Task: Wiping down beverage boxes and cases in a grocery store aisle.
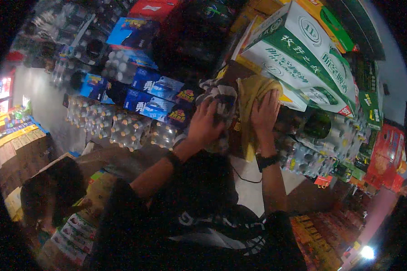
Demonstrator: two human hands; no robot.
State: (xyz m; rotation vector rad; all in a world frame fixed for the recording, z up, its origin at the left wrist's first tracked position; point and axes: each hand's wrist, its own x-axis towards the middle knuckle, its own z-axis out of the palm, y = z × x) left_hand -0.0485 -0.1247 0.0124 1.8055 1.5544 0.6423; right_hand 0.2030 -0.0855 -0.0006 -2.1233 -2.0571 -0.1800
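My left hand (203, 123) lies over a bunched cloth with a dark and whitish pattern (220, 93), its fingers curled onto the folds. Close by on the right, my right hand (266, 111) rests on a yellow cloth (249, 96) with fingers nearly straight and together. Its thumb is hidden, so whether it grips the cloth I cannot tell. The yellow cloth hangs down past my wrist. Beneath both cloths is a dark brown surface, perhaps a carton (236, 125), mostly covered.
A white and green carton (298, 57) leans just beyond my right hand. Blue printed cartons (152, 105) and shrink-wrapped bottles (129, 130) stand to the left. More packed bottles (308, 159) are at right, beside red boxes (383, 155). A person (54, 189) is at lower left.
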